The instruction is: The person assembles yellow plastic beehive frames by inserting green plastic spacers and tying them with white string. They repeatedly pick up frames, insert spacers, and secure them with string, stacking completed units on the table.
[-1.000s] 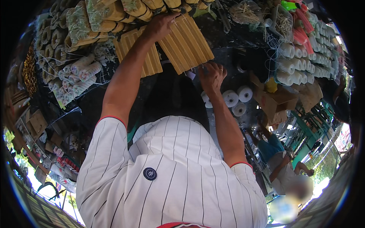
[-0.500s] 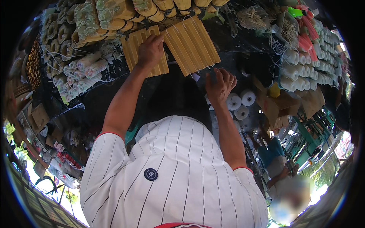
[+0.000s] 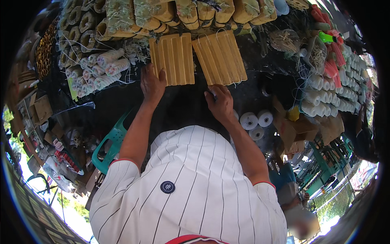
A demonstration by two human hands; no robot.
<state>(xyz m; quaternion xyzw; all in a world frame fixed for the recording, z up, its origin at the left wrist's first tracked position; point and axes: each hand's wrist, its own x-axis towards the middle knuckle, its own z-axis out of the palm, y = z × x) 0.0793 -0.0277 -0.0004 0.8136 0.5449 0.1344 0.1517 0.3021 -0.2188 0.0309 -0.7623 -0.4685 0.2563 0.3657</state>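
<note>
Two grooved tan boards lie side by side on the dark work surface, the left board (image 3: 172,59) nearly straight, the right board (image 3: 220,57) tilted. White cord loops over the right board's top edge and shows at its lower edge. By the left board's lower left corner is my left hand (image 3: 153,85), thumb and fingers apart, holding nothing. My right hand (image 3: 220,102) is at the right board's lower left corner, fingers bent and thumb apart. Whether its fingertips touch the board or cord I cannot tell.
Tan bundled blocks (image 3: 189,16) are stacked behind the boards. Wrapped white rolls (image 3: 107,67) lie at left, and white cylinders (image 3: 321,97) are piled at right. Cord spools (image 3: 248,120) and a cardboard box (image 3: 298,128) stand at lower right, near another person. A green chair (image 3: 111,142) is at left.
My left hand has let go of the left board and drawn back to its lower left corner. My right hand has moved left along the right board's lower edge. The boards now sit further apart.
</note>
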